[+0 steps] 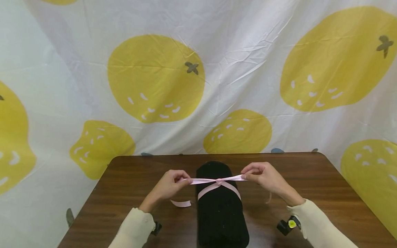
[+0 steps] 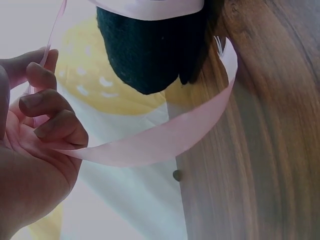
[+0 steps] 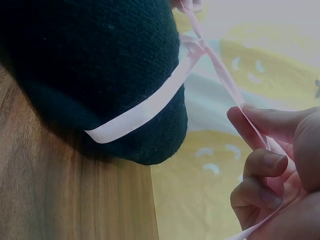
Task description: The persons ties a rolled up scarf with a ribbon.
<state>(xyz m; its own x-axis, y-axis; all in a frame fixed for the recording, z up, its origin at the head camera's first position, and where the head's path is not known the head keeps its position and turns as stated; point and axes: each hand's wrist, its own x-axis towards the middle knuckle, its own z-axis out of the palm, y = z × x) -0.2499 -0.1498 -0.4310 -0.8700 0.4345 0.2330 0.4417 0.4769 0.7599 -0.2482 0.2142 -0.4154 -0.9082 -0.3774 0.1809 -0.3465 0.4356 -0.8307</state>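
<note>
A long black knitted bundle (image 1: 221, 217) lies on the table with a pink ribbon (image 1: 202, 181) wrapped round its far part. The ribbon crosses in a small knot above the bundle's top, and both ends are stretched out sideways. My left hand (image 1: 172, 184) pinches one end between thumb and finger; its loose tail curls past the palm with a frayed tip in the left wrist view. On the other side my right hand (image 1: 264, 176) pinches the opposite end. In the right wrist view the ribbon (image 3: 145, 112) bands the bundle (image 3: 110, 65), and its tail runs through the curled fingers.
The brown wooden table (image 1: 136, 213) extends to both sides of the bundle. Behind its far edge hangs a white cloth (image 1: 173, 17) printed with yellow lemons. Small black wrist cameras show at the left sleeve (image 1: 133, 227) and right sleeve (image 1: 319, 224).
</note>
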